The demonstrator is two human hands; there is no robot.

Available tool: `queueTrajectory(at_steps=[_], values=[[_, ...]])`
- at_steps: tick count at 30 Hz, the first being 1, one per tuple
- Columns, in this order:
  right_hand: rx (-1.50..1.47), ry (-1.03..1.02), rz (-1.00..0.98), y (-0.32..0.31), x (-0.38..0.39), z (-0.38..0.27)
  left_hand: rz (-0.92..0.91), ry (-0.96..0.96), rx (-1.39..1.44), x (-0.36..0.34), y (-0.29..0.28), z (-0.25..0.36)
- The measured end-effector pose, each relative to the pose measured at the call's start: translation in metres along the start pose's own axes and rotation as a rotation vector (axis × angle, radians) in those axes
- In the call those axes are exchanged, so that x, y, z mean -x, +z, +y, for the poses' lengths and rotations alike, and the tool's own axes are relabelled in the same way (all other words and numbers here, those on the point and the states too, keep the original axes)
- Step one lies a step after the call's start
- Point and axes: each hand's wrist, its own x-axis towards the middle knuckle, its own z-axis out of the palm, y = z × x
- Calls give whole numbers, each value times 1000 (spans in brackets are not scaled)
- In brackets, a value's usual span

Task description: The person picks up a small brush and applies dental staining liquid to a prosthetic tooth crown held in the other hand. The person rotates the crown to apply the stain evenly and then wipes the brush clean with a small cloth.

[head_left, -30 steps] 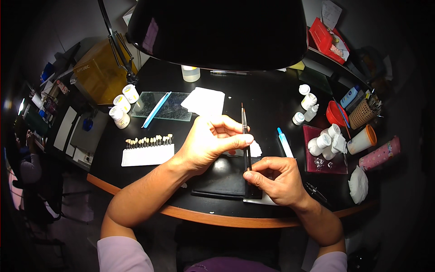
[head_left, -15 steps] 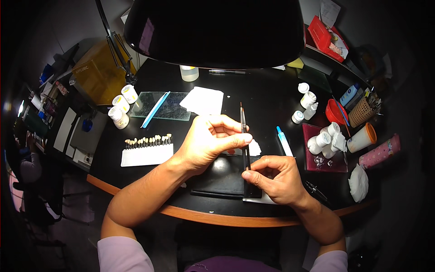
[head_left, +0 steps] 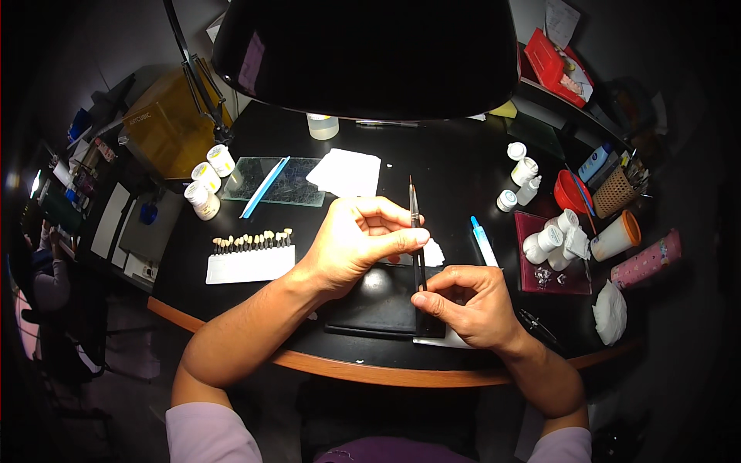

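Observation:
My left hand [head_left: 347, 247] pinches a thin, dark-handled brush [head_left: 415, 202] near its metal ferrule, with the fine tip pointing upward. Lower on the same handle, my right hand [head_left: 467, 309] grips it between thumb and fingers. Both hands are over a dark pad [head_left: 363, 312] near the desk's wooden front edge [head_left: 394, 378]. A white holder of tooth shade samples [head_left: 251, 266] lies left of my left hand. Behind the hands are white paper squares [head_left: 345, 170]. A blue-capped pen [head_left: 482, 239] lies just beyond my right hand.
A lamp head [head_left: 367, 46] overhangs the desk. At left are jars [head_left: 204, 201], a glass slab [head_left: 301, 189] and an amber box [head_left: 158, 123]; at right, a red bowl [head_left: 567, 189], bottle tray [head_left: 532, 278], cup [head_left: 614, 239] and tissue [head_left: 610, 312]. Another person's sleeve [head_left: 52, 282] shows far left.

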Motion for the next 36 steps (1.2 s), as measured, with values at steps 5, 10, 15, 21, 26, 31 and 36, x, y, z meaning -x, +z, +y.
queueTrajectory(at_steps=[5,10,15,21,26,31,36], values=[[33,38,-30,-3,0,0,-13,2,-1,0,-1,0],[3,14,-16,-1,1,1,-18,2,23,0,1,-1],[15,23,-18,0,0,2,-19,5,1,0,-1,-1],[20,8,-14,0,0,1,-5,-4,7,0,1,0],[0,9,-14,0,1,1,-16,6,1,-1,-1,-1],[-17,18,-12,0,0,3,-9,14,10,0,-2,-2],[19,18,-21,0,-1,-1,4,-13,-26,0,-1,1]])
